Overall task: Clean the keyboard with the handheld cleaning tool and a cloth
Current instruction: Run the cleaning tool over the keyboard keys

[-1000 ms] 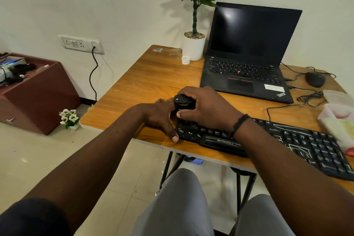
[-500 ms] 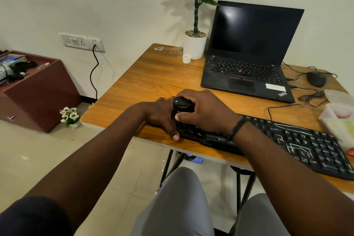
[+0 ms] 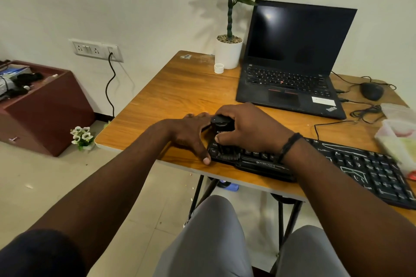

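The right hand point(image 3: 249, 129) has its fingers curled round the small black cleaning tool point(image 3: 221, 127), standing it upright on the left end of the black keyboard point(image 3: 351, 164), while the left hand point(image 3: 191, 134) lies flat with its thumb against the keyboard's left edge to steady it. The tool looks light, rigid and easy to grip around its body, and the keyboard light enough to skid. The keyboard lies close to the table point(image 3: 180, 94) front edge, with open room rightward along the keys; no cloth is clearly visible.

Pale wall point(image 3: 146, 2), tiled floor point(image 3: 56, 186), maroon cabinet point(image 3: 47, 117).
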